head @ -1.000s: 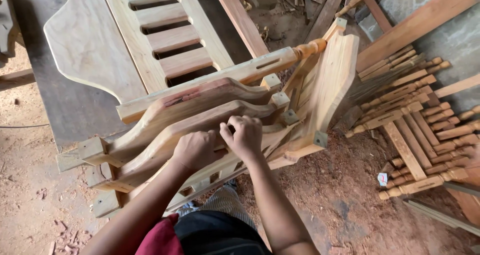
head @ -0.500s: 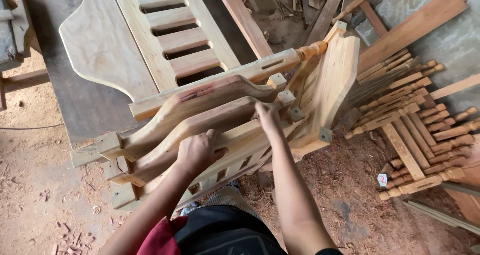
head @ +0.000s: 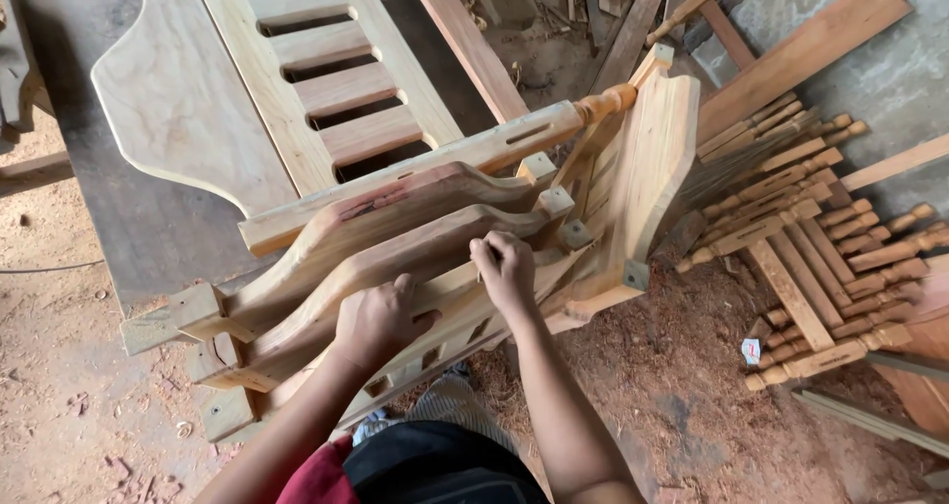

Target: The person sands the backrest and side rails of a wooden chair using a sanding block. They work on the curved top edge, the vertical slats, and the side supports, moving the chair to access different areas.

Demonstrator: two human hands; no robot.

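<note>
— Pale, unfinished wood everywhere. Which piece are the hands on?

— The chair frame (head: 415, 257), lying on its side right under them. Its curved armrest rails run long, from low on the person's left up toward the far right, ending at the turned post (head: 605, 102) beyond the right hand.

— And the left hand (head: 378, 318)?

— It rests on the near rail, fingers curled over its upper edge, thumb spread toward the right. It looks like a steadying grip on the rail, not a fist.

— The right hand (head: 504, 264)?

— Just beyond and to the right of the left one, a little higher on the same run of rails. Its fingers are bunched and closed, knuckles up, pressed against the wood near the square joint blocks (head: 554, 201). Whether it pinches something small, I cannot tell; the fingers hide it.

— Which hand is nearer those joints?

— The right, clearly. The blocks sit just past its knuckles, up and to the right; the left is further back along the rail.

— What lies around?

— Beyond both hands, a slatted panel (head: 336, 89) lies flat. Well off to the right, apart from the frame, a heap of turned spindles (head: 820, 257) on the sawdust-strewn floor (head: 682, 385).
</note>
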